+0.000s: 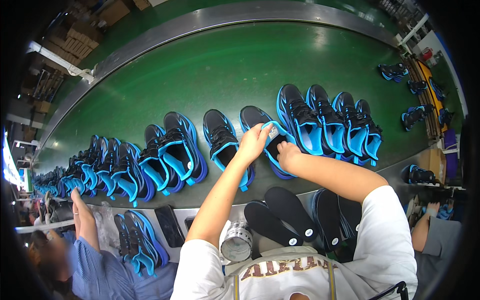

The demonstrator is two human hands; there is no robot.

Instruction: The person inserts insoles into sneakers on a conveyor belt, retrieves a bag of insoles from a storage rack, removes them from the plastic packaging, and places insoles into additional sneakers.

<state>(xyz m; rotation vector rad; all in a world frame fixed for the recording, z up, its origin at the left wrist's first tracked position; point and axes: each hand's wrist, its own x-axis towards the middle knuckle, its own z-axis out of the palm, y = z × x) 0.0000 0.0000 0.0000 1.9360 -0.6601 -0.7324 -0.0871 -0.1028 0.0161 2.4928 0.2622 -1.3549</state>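
Observation:
A black sneaker with blue lining (252, 115) stands in front of me on the green conveyor belt, toe pointing away. My left hand (254, 142) pinches its tongue, pulled up so that the pale label (273, 132) on it shows. Inside the shoe's opening is my right hand (288, 156), fingers curled and their tips hidden by the collar. Just left stands a matching sneaker (219, 127), untouched. On the ledge nearest me, black insoles with white round stickers (287, 212) lie beside more black insoles (327, 220).
Several sneakers (300, 117) line up to the right, and a long row (127, 170) runs left. A phone (170, 226), a clear cup (236, 242) and a sneaker pair (137, 237) are on the near ledge. A co-worker's arm (85, 215) reaches the belt at left; another person sits right.

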